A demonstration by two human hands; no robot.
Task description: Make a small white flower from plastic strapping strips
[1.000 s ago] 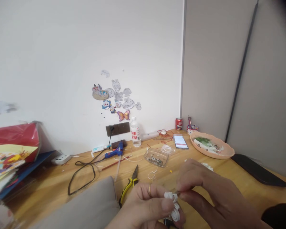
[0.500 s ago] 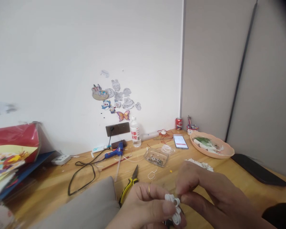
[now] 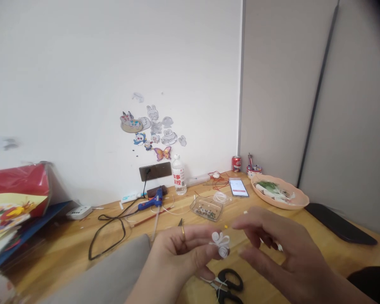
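Between the thumb and fingers of my left hand (image 3: pixel 186 253) is a small white flower-like piece of coiled strips (image 3: pixel 221 245), with spirals at its top and bottom. My right hand (image 3: pixel 281 245) is apart from it, just to the right, its thumb and forefinger spread with nothing between them. Below the coiled piece, black-handled scissors (image 3: pixel 229 280) lie on the table, partly hidden by my left hand. Behind my right hand, a few bits of white material show past the fingers.
A clear box of small beads (image 3: pixel 207 209), a blue glue gun (image 3: pixel 151 202) and a phone (image 3: pixel 239 187) lie behind my hands. A pink tray (image 3: pixel 299 200) stands at right. A water bottle (image 3: pixel 179 176) stands by the wall. A grey cushion (image 3: pixel 114 274) is at front left.
My left hand has lifted the coiled piece up and slightly left. My right hand has let go of it and spread its fingers. The scissors have come into view; the pliers are now mostly covered.
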